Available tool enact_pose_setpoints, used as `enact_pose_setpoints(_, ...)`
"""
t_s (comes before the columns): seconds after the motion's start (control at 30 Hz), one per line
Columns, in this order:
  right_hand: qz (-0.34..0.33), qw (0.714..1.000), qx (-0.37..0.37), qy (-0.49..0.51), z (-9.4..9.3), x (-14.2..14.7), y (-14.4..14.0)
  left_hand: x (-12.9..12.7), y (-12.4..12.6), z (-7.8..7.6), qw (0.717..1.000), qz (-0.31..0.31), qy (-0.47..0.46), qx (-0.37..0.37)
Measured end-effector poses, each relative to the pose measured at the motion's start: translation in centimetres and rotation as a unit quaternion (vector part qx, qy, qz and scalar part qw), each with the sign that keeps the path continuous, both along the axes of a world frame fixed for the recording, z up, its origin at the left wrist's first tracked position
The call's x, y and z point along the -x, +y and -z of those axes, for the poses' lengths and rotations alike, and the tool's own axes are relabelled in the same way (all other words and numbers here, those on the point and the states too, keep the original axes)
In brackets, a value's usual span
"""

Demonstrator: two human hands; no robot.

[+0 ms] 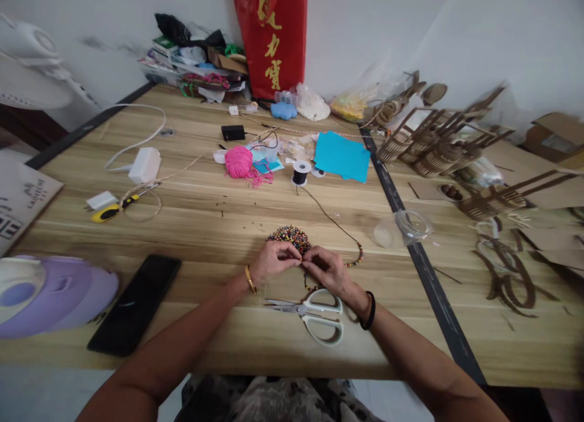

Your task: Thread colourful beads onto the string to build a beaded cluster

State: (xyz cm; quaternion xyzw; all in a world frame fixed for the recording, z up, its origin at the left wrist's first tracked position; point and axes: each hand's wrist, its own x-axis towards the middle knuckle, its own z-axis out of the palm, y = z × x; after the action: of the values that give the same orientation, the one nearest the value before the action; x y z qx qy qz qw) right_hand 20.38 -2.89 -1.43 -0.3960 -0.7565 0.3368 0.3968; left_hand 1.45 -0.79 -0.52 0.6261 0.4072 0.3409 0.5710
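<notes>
My left hand (276,258) and my right hand (327,267) meet fingertip to fingertip in front of a pile of small multicoloured beads (292,235). The left fingers pinch what looks like a tiny bead. Between the right thumb and finger is the end of a thin black cord (325,212), part of which hangs below the fingertips. The cord runs from a spool (300,172) and carries a row of strung beads (359,255) beside my right hand. White-handled scissors (314,312) lie, blades apart, just below my hands.
At left lie a black phone (135,303), a purple device (59,294) and a yellow cutter (109,213). Pink yarn (239,162) and blue sheets (342,156) are farther back. A clear tape roll (413,226) and small woven baskets (493,200) stand at right.
</notes>
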Motion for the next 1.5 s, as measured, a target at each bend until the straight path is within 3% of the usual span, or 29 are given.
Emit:
enact_pose_setpoints(0.3, -0.027, 0.999, -0.018, 0.000, -0.2, -0.1, 0.0, 0.1, 0.0, -0.1, 1.000, 0.014, -0.007, -0.006)
enact_pose_setpoints(0.6, -0.059, 0.998, -0.027, 0.000, -0.5, -0.1, 0.1, 0.3, 0.2, -0.2, 0.997, 0.032, -0.025, -0.069)
enact_pose_setpoints(0.8, -0.076, 0.996, -0.036, -0.015, -0.8, -0.3, 0.1, 0.4, 0.3, -0.4, 0.998, 0.012, -0.022, -0.063)
enact_pose_setpoints(1.13, -0.042, 0.999, -0.021, 0.022, -0.6, -0.2, -0.1, 0.3, 0.2, -0.5, 0.998, 0.012, -0.041, -0.038)
enact_pose_setpoints(1.5, -0.039, 0.999, -0.008, 0.005, -0.2, -0.1, -0.1, 0.2, 0.1, -0.4, 0.998, 0.030, -0.017, -0.059)
